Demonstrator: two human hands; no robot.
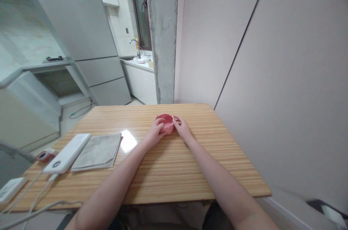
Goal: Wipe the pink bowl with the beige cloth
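Observation:
Near the far middle of the wooden table, a small pink bowl-like container (169,129) with a hollow inside sits between my hands. My left hand (156,131) grips its left side, fingers over the rim and into the hollow. On the right side, my right hand (182,127) is closed on the rim with its fingertips. Its exact kind is too small to make out, and the underside is hidden.
To the left lie a folded grey cloth (98,150), a white power bank (66,153) with cables, a small red object (45,156) and a white power strip (11,190). The wooden table (190,175) ends near a pale wall (285,77) on the right.

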